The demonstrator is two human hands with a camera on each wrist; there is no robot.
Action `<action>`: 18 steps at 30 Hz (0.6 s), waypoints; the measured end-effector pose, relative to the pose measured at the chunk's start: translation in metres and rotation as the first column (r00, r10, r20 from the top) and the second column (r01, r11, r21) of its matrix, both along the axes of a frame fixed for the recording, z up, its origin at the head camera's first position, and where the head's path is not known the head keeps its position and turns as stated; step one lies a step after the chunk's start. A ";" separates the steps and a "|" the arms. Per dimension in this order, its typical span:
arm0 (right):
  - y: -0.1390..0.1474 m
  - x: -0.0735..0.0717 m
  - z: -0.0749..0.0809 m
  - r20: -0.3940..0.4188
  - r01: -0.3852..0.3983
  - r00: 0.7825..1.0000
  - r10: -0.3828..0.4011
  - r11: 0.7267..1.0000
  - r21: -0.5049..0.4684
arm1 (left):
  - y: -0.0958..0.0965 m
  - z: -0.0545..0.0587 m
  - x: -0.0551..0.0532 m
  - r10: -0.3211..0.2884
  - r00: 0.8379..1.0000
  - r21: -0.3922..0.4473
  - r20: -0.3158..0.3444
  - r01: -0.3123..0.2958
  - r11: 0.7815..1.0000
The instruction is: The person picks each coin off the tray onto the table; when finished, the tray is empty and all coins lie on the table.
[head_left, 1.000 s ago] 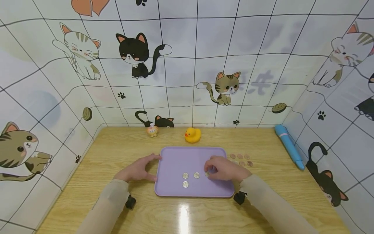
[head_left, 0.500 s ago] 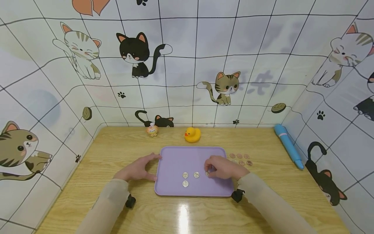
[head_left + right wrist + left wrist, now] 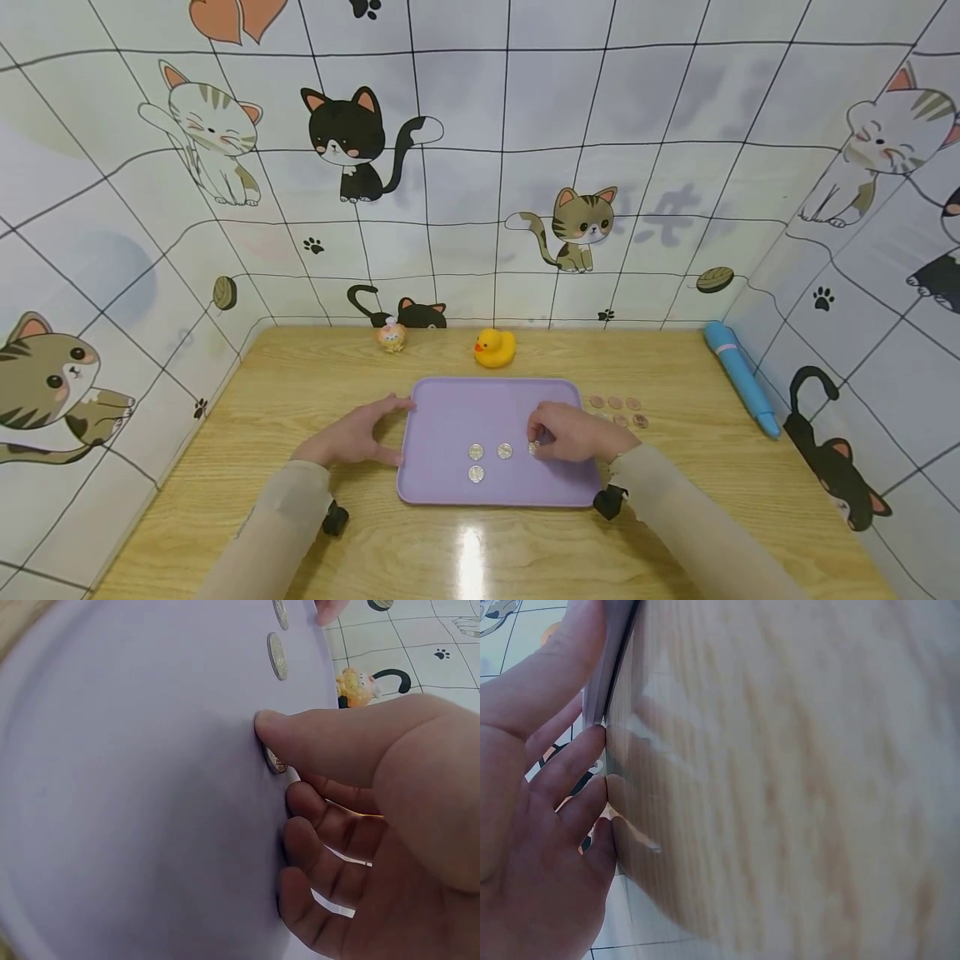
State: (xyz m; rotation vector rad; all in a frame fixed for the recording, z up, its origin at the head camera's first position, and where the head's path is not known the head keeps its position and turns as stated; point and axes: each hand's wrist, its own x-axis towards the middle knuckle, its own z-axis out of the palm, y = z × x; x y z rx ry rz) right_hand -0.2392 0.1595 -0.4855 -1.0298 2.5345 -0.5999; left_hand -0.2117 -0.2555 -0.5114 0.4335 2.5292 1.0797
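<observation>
A purple tray (image 3: 457,408) lies on the wooden table. My left hand (image 3: 352,432) rests beside its left edge, thumb and index fingertip touching the rim, fingers spread. Over the tray's right half, my right hand (image 3: 576,433) pinches a silver coin (image 3: 533,447) that lies against the tray surface. In the right wrist view the thumb covers much of this coin (image 3: 275,760), and the other fingers are curled with their tips on the tray. To its left lie a silver coin (image 3: 505,451), another silver coin (image 3: 476,452), and below that a third silver coin (image 3: 476,474).
Several copper-coloured coins (image 3: 617,402) lie on the table right of the tray, partly behind the right hand. A yellow rubber duck (image 3: 495,347) and a small orange figurine (image 3: 392,335) stand at the back. A blue stick-shaped object (image 3: 742,379) lies at the far right.
</observation>
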 end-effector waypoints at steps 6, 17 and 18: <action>0.001 0.000 0.000 0.010 0.003 1.000 -0.003 1.000 -0.011 | 0.000 0.001 0.001 -0.004 1.000 0.004 -0.003 0.004 1.000; 0.002 -0.002 -0.001 -0.004 -0.011 1.000 0.011 1.000 -0.021 | -0.002 0.000 -0.001 -0.042 0.998 0.013 -0.037 0.042 0.999; 0.003 -0.002 -0.001 -0.003 -0.010 1.000 0.010 1.000 -0.021 | -0.002 -0.001 -0.001 -0.045 0.998 0.011 -0.041 0.046 0.999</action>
